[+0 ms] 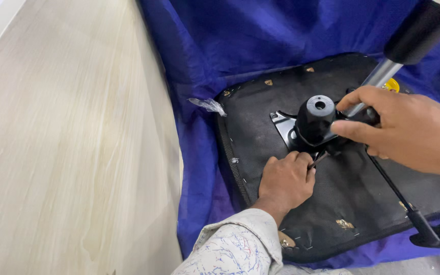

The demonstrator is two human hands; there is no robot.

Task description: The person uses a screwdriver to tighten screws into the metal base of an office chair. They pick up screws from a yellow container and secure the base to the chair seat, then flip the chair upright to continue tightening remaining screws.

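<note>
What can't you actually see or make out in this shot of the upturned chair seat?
- Head view: the tip of the thin tool in the left hand is hidden under the black mechanism.
- The right hand covers where the lever joins the mechanism.
- The lever's black grip is cut off by the top edge.
- The yellow piece is mostly hidden behind the lever.

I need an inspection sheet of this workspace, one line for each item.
Surface: blue cloth spread over a pale wood-grain floor.
Job's things: upturned black seat base with a metal plate and a black mechanism; a lever with a black grip.
Clutter: scrap of clear plastic; a yellow piece behind the lever.
Grippers: left hand holds a thin tool under the mechanism; right hand grips the mechanism by the lever.
Cables: a thin black rod crosses the seat; no cables seen.
Surroundings: pale wall edge at the top left.
</note>
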